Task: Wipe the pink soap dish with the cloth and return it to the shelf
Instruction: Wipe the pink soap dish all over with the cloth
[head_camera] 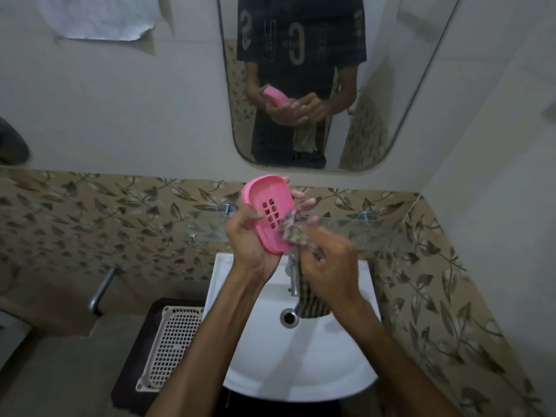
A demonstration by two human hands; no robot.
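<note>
The dish [268, 214] is gripped by the left hand [251, 236] and the cloth [296, 234] is clutched against it by the right hand [329, 260], above the sink [301, 356].

Home bathroom, white washbasin [301, 371], wall mirror [391, 85], leaf-patterned tiles [90, 212]

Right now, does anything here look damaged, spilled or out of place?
Nothing stands out. The left hand holds the pink soap dish tilted over the sink while the right hand presses the cloth against it. No cracks or spills show.
</note>
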